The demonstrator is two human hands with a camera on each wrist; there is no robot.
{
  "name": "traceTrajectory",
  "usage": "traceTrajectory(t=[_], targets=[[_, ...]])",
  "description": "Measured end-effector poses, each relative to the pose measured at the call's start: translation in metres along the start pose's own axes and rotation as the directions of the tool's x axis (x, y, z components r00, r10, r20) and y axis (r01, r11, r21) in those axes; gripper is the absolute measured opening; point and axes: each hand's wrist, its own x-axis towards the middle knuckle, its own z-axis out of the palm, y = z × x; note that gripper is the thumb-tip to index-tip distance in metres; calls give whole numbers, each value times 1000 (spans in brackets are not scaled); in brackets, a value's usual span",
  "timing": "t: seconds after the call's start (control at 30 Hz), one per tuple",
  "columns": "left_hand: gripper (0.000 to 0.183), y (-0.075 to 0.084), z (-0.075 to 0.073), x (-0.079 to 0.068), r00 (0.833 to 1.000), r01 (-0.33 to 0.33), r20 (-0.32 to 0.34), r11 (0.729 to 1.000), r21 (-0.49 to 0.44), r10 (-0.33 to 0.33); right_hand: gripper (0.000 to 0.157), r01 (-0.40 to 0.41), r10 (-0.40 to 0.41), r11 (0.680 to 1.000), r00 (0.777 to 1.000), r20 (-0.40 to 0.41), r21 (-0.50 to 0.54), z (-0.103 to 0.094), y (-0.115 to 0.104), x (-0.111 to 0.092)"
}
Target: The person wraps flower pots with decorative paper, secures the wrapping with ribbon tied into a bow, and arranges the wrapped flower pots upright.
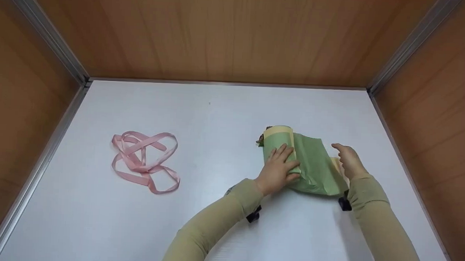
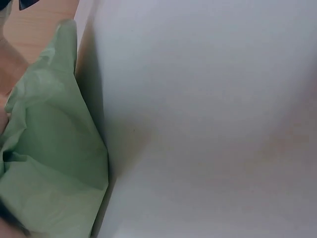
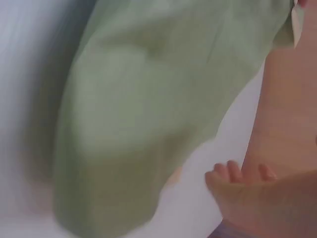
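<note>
While the left hand [image 1: 278,169] rests with its fingers straight and slightly spread on a sheet of soft green wrapping paper with pale yellow borders [image 1: 313,165], the right hand [image 1: 349,161] stands just beside the opposite end, fingers extended and apparently gripping nothing. The paper lies on the right part of a smooth, white, faintly glossy worktop [image 1: 75,218]. Its left portion is rounded into a tube, edged in yellow along the top and down one side; the rest flares out, thin and creased. From the tube's upper left peeks a small dark reddish-brown and green tuft [image 1: 260,140], too little exposed to identify.

Well apart to the left, a flat pink ribbon with a satiny sheen [image 1: 136,166] sprawls in loose, overlapping loops; only the head view includes it. The left wrist view brings out the paper's wrinkles and a folded lower edge, but crops that hand to blurred slivers. The right wrist view, blurred over the paper, shows a gap between it and the right hand's loosely bent fingers.

Wood-grain panels [image 1: 228,36] joined by grey metal strips [image 1: 44,28] enclose the worktop. A tiny mark [image 1: 209,103] near its back is too small to read.
</note>
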Motion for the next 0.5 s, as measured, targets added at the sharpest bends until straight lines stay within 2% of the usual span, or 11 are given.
traceTrajectory(t=[0.1,0.23,0.37,0.5], targets=[[43,1,0,-1,1000,12,0,1000,0,-12,83,-115,114,986,993,-15,-119,-13,12,1],[43,1,1,-2,1000,13,-5,1000,2,-13,91,-253,251,938,967,-41,-238,-23,26,-1],[42,1,1,-1,1000,7,-6,1000,-3,-7,91,-298,291,894,954,-72,-334,-27,32,-3],[43,1,0,-1,1000,10,5,1000,2,-10,94,-315,312,891,948,-61,-326,-30,34,-4]])
